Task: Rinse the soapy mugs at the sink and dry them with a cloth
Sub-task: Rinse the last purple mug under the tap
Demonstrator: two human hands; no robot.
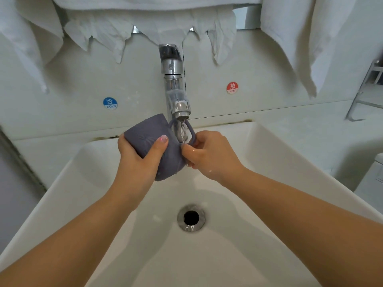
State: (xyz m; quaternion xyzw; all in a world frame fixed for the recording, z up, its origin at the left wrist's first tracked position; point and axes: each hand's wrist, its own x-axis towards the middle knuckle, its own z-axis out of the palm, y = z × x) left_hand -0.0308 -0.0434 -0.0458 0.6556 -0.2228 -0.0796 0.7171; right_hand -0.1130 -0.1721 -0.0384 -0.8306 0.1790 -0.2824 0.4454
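- Here the left hand [138, 156] wraps the body of the mug [153, 146], thumb across its side.
- The right hand [209, 154], fingers curled, pinches at the base of the mug's handle [191, 131].
- The mug lies between both hands, tilted, long axis slanting up and away to the left, handle towards the right hand.
- The water stream [182, 131] from the tap [176, 90] falls through the handle loop, just above the right hand; the sink [269, 162] lies below.
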